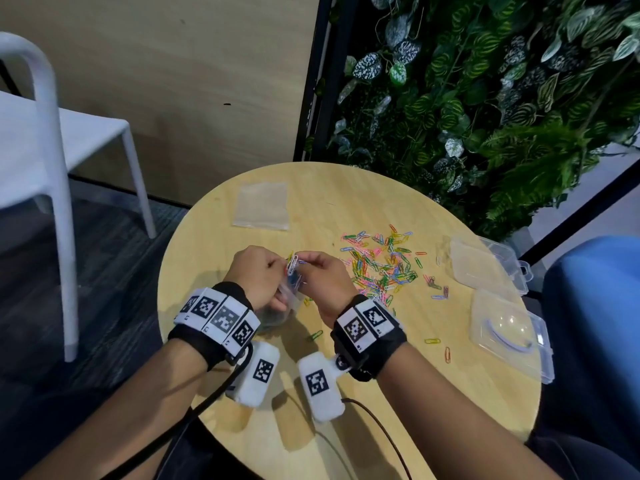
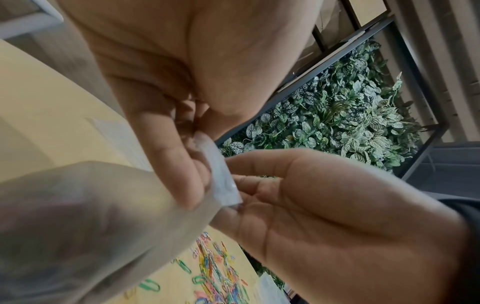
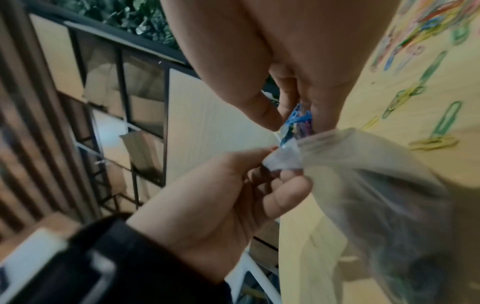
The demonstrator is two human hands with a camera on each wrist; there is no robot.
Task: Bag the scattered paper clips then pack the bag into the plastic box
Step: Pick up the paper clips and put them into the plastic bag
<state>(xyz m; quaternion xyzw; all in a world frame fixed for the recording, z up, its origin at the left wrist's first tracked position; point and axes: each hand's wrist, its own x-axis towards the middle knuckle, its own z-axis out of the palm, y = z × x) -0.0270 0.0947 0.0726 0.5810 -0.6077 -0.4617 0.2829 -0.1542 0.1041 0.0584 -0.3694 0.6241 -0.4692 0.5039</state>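
Observation:
Over the round wooden table, my left hand pinches the mouth of a clear plastic bag that hangs below it with some clips inside. My right hand pinches a small bunch of coloured paper clips right at the bag's mouth. In the right wrist view the clips sit between my right fingertips just above the bag rim. The left wrist view shows the left fingers gripping that rim. A pile of scattered clips lies to the right of the hands.
Two clear plastic boxes lie open at the table's right edge. A second flat bag rests at the far left of the table. Stray clips lie near the closer box. A white chair stands left, a plant wall behind.

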